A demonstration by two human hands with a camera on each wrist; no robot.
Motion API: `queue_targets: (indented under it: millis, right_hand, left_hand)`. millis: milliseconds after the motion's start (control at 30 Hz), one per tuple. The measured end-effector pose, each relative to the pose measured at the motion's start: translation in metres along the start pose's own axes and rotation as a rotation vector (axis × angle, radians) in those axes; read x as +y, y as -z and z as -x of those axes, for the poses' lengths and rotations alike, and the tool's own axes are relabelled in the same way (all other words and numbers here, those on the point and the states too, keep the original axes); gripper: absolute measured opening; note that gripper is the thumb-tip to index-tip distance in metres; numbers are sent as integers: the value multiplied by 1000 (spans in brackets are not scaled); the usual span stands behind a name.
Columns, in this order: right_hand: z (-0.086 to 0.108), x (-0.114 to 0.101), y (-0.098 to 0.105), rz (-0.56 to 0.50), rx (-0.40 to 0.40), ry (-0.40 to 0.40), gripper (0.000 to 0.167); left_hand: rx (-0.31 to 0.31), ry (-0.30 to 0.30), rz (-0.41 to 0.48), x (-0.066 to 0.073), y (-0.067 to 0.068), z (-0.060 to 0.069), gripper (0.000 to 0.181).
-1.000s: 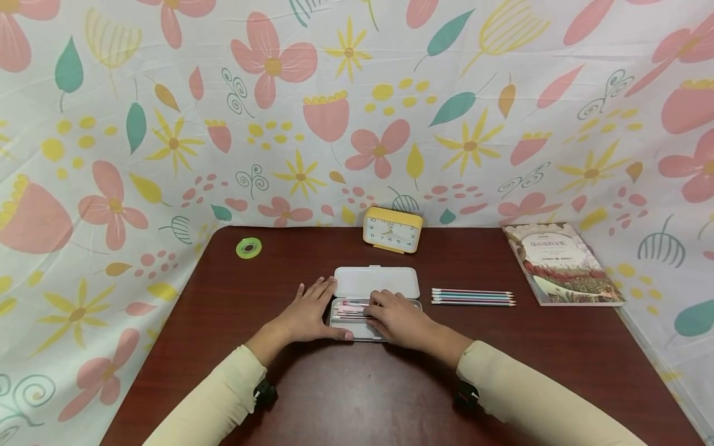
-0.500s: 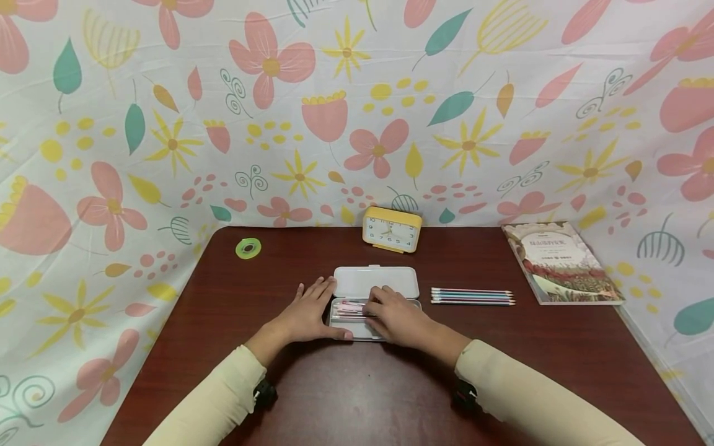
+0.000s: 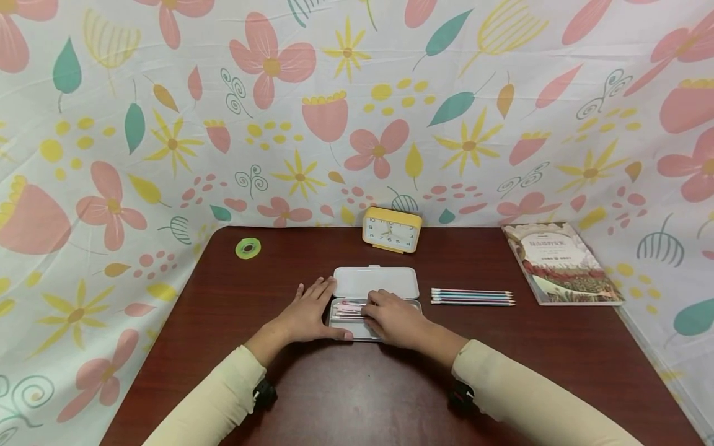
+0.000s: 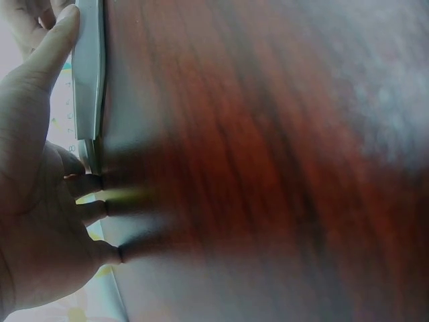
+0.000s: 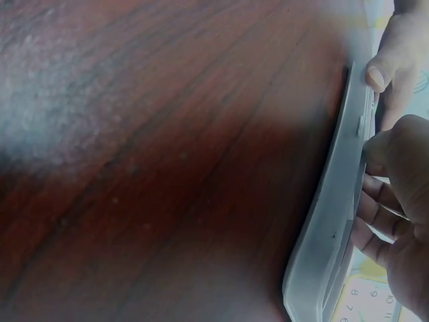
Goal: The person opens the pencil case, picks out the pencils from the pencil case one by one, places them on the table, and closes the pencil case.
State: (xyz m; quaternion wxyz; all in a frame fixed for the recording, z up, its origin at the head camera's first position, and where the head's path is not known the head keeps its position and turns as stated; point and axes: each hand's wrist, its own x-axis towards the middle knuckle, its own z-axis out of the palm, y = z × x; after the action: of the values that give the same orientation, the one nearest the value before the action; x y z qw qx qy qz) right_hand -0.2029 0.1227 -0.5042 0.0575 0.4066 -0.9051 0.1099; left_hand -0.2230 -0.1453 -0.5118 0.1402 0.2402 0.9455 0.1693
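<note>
A white pencil case [image 3: 375,282] lies with its lid folded back, and several pencils [image 3: 347,310] are inside it. My left hand [image 3: 304,317] rests spread at the case's left side, its thumb along the front rim; the left wrist view shows that thumb against the case wall [image 4: 88,80] and the other fingertips on the table. Over the case's right half, my right hand [image 3: 398,319] curls its fingers down onto the pencils' right ends, its fingertips hidden in the head view. In the right wrist view the right hand [image 5: 405,194] reaches over the rim [image 5: 322,235].
Several more pencils [image 3: 472,297] lie in a row right of the case. Behind stands a yellow clock [image 3: 392,230]. A green tape roll [image 3: 248,248] is at the back left, a book [image 3: 562,265] at the back right. A flowered cloth [image 3: 357,111] hangs behind the table [image 3: 357,384].
My right hand has shifted very slightly left over the case. The pencils under it have moved a little within the case. My left hand has stayed in place.
</note>
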Motion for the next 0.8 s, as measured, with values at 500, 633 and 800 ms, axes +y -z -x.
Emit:
queue_targets:
  millis: [500,633,800]
  right_hand:
    - [-12,-15,-4,61,-80,-114,19]
    - [-14,-17,-5,72,-85,-135,19]
    - [-16,-16,-6,72,-74,-129,18]
  left_hand:
    - [8,-10,0,0,-1,1,132]
    - [9,-10,-2,-2,-2,0,133]
    - [3,-5,-3,-1,-1,-1,133]
